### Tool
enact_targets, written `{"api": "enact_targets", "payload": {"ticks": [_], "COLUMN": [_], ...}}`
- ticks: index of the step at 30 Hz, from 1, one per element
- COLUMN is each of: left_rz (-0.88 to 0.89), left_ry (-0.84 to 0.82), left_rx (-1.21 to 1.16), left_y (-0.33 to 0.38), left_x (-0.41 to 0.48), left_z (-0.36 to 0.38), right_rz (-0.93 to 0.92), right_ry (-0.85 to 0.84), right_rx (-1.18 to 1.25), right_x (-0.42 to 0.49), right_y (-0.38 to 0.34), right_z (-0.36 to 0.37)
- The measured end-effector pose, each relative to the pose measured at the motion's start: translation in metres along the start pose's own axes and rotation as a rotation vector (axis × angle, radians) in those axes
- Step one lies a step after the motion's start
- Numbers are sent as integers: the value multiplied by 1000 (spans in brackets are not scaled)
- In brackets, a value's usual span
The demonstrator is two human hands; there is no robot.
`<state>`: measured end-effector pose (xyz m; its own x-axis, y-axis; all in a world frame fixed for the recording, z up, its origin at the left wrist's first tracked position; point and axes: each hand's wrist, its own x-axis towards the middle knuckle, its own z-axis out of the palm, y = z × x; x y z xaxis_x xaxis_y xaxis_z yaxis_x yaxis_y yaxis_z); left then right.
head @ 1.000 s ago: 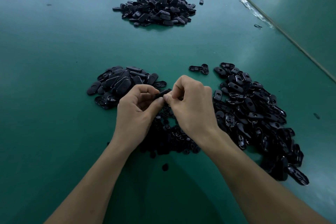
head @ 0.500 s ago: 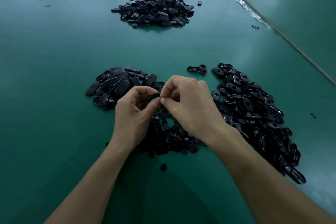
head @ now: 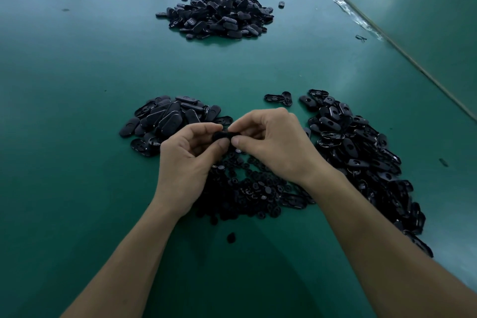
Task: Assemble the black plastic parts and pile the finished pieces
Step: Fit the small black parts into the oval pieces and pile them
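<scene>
I have one small black part (head: 223,135) pinched between my two hands, just above the desk (head: 77,85). My left hand (head: 188,160) grips one end with thumb and curled fingers. My right hand (head: 276,147) pinches the other end the same way.

To do this step well, I think I should line the pieces up flat first. Then I should squeeze evenly with both thumbs until they sit tight. Pushing crooked could make a piece slip and drop into the little bits (head: 247,188) heaped below my hands.

The part is dark, smooth and a bit shiny. My fingers hide most of it, so I cannot tell if it is joined yet.

The oval shells (head: 170,121) lie in a heap to the left, and the open shells (head: 361,157) to the right. The big pile (head: 219,14) sits far across the desk, likely the finished ones.
</scene>
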<state>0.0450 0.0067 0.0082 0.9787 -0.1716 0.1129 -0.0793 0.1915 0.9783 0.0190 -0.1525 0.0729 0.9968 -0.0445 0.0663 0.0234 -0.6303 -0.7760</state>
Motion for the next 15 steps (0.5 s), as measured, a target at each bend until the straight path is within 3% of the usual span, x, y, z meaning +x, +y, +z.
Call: {"api": "enact_targets", "payload": {"ticks": [15], "left_rz": [-14], "left_ry": [35], "left_rx": [3], "left_y": [4], "left_x": [-1], "left_z": [1], "right_rz": [33], "right_ry": [46], "right_rx": [-25], "right_x": [-2], "right_y": [-5], "right_z": [5]}}
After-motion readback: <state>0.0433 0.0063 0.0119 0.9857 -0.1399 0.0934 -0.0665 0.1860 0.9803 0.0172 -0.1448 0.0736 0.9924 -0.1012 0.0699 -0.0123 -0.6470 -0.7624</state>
